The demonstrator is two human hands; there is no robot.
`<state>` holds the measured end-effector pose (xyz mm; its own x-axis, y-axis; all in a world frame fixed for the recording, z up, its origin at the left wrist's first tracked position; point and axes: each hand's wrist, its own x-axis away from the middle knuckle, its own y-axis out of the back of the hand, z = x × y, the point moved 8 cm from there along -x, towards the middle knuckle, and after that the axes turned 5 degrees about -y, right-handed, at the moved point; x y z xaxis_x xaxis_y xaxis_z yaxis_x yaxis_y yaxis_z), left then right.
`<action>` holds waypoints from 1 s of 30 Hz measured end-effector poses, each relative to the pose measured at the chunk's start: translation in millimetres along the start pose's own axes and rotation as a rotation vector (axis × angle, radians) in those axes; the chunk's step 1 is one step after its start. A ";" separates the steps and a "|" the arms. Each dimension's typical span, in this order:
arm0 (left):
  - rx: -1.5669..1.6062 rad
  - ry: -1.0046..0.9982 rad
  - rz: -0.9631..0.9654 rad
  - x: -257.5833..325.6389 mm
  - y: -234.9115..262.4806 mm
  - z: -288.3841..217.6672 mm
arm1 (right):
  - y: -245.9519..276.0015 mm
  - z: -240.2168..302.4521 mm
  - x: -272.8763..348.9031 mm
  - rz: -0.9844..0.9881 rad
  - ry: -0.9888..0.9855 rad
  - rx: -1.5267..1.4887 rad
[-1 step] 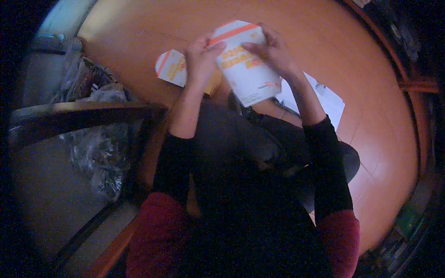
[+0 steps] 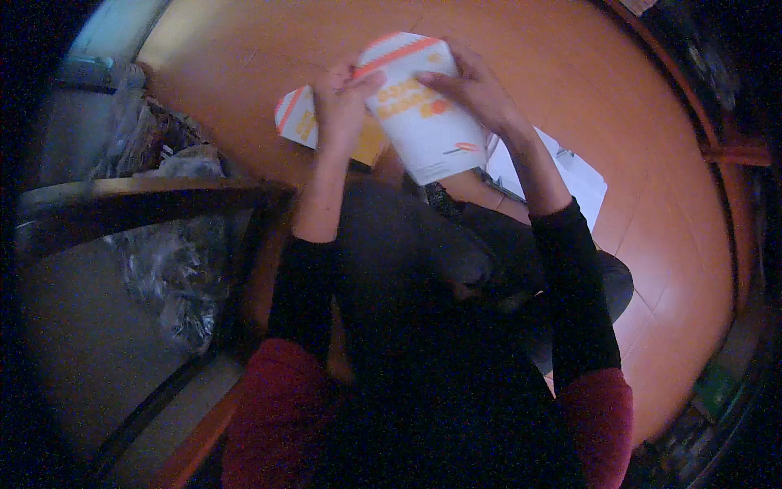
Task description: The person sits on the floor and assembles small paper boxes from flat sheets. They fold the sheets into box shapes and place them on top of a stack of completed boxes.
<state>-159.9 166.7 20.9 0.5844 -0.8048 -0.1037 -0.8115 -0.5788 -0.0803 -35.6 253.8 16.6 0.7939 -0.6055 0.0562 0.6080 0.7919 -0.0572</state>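
Between my two hands is a white card carton (image 2: 428, 122) with an orange stripe across its rounded top and yellow printing on its face. It looks flat and is tilted, held above the floor. My left hand (image 2: 346, 98) grips its upper left edge, thumb on the front. My right hand (image 2: 472, 90) grips the upper right edge, its thumb also lying over the front. The fingers behind the carton are hidden. Partly covered by my left hand and wrist, a similar white carton (image 2: 295, 116) with an orange stripe lies on the floor, beside a yellow-brown surface (image 2: 371, 145).
White flat pieces (image 2: 578, 179) lie on the tiled orange-brown floor (image 2: 603, 90), behind my right forearm. A curved wooden armrest (image 2: 163, 189) stands at left, with crumpled clear plastic (image 2: 183, 277) below it. My dark-clothed legs fill the middle.
Both hands have shifted slightly left with the carton, which has moved left and a little up. My left hand now covers more of the similar carton on the floor.
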 end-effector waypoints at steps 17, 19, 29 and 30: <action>0.325 0.033 -0.426 -1.4 120.3 114.4 | -63.6 -136.3 -87.6 0.188 -0.440 0.019; 0.260 -0.005 -0.558 -2.7 143.5 124.6 | -73.8 -128.9 -85.6 0.224 -0.367 0.087; -0.515 -0.177 -0.472 24.2 166.3 168.9 | -95.3 -186.5 -102.5 0.164 -0.343 0.825; -0.610 -0.199 -0.435 28.7 161.8 169.4 | -94.6 -187.7 -94.6 0.109 -0.358 0.839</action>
<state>-273.6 72.2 -163.0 0.7939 -0.4833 -0.3690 -0.3339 -0.8537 0.3997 -166.4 221.3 -170.4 0.7110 -0.5742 0.4059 0.2127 0.7258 0.6542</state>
